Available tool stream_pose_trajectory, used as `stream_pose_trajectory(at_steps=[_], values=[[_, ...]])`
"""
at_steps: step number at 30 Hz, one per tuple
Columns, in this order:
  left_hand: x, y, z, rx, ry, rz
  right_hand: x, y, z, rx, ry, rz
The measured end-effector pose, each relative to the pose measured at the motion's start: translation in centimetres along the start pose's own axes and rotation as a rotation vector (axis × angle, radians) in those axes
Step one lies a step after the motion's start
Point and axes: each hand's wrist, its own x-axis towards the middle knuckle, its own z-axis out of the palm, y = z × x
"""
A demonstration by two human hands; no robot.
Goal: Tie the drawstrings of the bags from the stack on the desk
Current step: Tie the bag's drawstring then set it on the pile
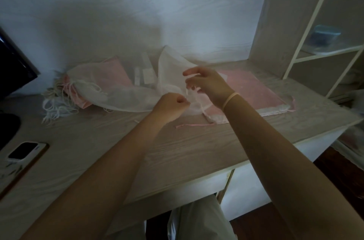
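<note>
Both arms reach out over the wooden desk (177, 147). The left hand (171, 107) is balled into a fist, its fingers curled tight on a white drawstring (188, 94) that runs up from its knuckles. The right hand (205, 86), a pale band (230, 100) round its wrist, is raised just above and beyond the fist, fingers bent and spread; the cord passes among its fingertips, and it seems to pinch it, though the blur makes that hard to tell for sure. The string belongs to a sheer white mesh bag (173, 70), which billows up just behind both hands and trails off to the left of the fist.

Under the right hand and stretching away to its right lies a flat stack of pink and white bags (256, 92), a loose pink cord (195, 125) trailing from it across the desk just beneath the right wrist. Well to the left of the fist sits a heap of bags with their strings gathered in a tangle (59, 102).

Far to the left of the hands, near the desk's front edge, lies a phone (24, 150), and a dark monitor (13, 66) stands behind it. To the right of the hands a shelf unit (307, 39) holds a clear lidded container (325, 38).
</note>
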Motion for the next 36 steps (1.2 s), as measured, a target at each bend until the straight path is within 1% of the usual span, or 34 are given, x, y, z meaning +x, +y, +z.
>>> stream_pose_trajectory(at_steps=[2, 4, 5, 7, 9, 11, 14, 16, 17, 21, 23, 26, 29, 31, 34, 36], values=[[-0.2, -0.2, 0.0, 0.032, 0.0, 0.028, 0.7, -1.8, 0.6, 0.042, 0.0, -0.047], [-0.2, -0.3, -0.1, 0.005, 0.01, 0.015, 1.7, -2.8, 1.3, 0.098, 0.03, -0.099], [-0.1, -0.2, -0.3, -0.03, 0.003, -0.007, 2.2, -3.2, 1.6, 0.084, 0.051, -0.125], [-0.1, 0.0, -0.8, -0.16, -0.026, -0.067, 3.1, -3.1, 2.1, -0.059, 0.101, -0.178], [-0.1, 0.0, -1.5, -0.332, -0.059, -0.137, 3.6, -2.6, 2.2, -0.256, 0.11, -0.198], [0.0, -0.3, -1.8, -0.47, -0.097, -0.197, 3.5, -1.8, 2.1, -0.407, 0.058, -0.151], [0.3, -0.8, -2.1, -0.649, -0.11, -0.233, 2.4, -0.4, 2.1, -0.488, -0.08, -0.07], [0.3, -0.9, -2.1, -0.738, -0.113, -0.243, 1.6, 0.5, 2.3, -0.528, -0.132, -0.081], [0.2, -0.9, -2.1, -0.761, -0.119, -0.248, 1.3, 0.9, 2.4, -0.546, -0.124, -0.102], [0.1, -0.9, -2.0, -0.778, -0.133, -0.25, 1.0, 1.8, 2.4, -0.602, 0.007, -0.175], [0.1, -1.1, -1.8, -0.779, -0.125, -0.261, 0.9, 2.1, 2.2, -0.641, 0.005, -0.188], [0.0, -1.2, -1.7, -0.788, -0.13, -0.278, 0.8, 2.4, 2.0, -0.68, -0.043, -0.203], [-0.3, -0.8, -1.8, -0.782, -0.117, -0.272, 0.8, 2.5, 1.6, -0.669, -0.034, -0.19], [-0.3, -0.6, -1.7, -0.758, -0.04, -0.264, 0.6, 2.5, 1.2, -0.657, -0.031, -0.173], [0.0, -1.0, -1.7, -0.619, 0.117, -0.218, 0.4, 2.8, 0.6, -0.649, -0.037, -0.13], [0.1, -1.1, -1.8, -0.53, 0.15, -0.171, 0.1, 2.8, 0.8, -0.574, -0.031, -0.129]])
